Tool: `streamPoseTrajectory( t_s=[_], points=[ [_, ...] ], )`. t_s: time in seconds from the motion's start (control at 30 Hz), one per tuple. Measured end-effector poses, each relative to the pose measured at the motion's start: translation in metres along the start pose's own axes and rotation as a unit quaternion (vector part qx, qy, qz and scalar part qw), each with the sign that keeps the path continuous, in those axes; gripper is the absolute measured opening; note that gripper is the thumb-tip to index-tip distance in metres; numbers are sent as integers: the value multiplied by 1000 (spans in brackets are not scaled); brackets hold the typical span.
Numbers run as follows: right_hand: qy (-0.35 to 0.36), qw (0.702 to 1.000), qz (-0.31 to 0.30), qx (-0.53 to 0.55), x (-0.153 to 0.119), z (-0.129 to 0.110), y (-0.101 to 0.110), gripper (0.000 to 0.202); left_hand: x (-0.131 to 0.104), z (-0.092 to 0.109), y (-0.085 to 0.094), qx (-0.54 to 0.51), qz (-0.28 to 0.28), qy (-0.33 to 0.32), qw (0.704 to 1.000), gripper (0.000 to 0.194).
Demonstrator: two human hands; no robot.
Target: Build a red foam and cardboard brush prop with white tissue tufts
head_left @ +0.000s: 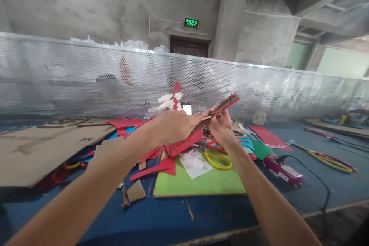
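Note:
A long red cardboard piece (227, 103) with brown layered edges is held up at a tilt, its far end pointing up and right. My right hand (221, 125) grips it from the right and below, fingers wrapped round it. On its lower left part lies my left hand (180, 125), fingers closed at the edge; its fingertips are partly hidden. Beneath the hands are a green sheet (201, 184), a white paper (195, 163), yellow-handled scissors (218, 160) and red scraps (170, 165).
Large brown cardboard (52, 146) covers the left of the blue table (161, 219). At right lie a purple device (284, 171) with a black cable, a red sheet (269, 136) and a yellow-and-red-handled tool (331, 160). A perforated metal screen (138, 77) stands behind.

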State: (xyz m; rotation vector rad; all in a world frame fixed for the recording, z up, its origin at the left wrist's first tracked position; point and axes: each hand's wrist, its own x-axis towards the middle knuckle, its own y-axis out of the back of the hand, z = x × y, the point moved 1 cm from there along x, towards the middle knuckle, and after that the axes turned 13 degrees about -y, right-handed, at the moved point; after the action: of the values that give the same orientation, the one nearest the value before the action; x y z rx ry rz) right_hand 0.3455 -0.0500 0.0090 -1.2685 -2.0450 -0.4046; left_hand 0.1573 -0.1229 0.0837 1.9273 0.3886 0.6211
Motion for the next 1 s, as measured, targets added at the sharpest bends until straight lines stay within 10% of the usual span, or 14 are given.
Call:
streamPoseTrajectory(
  t_s=[1.0],
  points=[
    [53,997,9,-49,3,6,-3,23,-2,4,1,53,26,24,998,44]
  ],
)
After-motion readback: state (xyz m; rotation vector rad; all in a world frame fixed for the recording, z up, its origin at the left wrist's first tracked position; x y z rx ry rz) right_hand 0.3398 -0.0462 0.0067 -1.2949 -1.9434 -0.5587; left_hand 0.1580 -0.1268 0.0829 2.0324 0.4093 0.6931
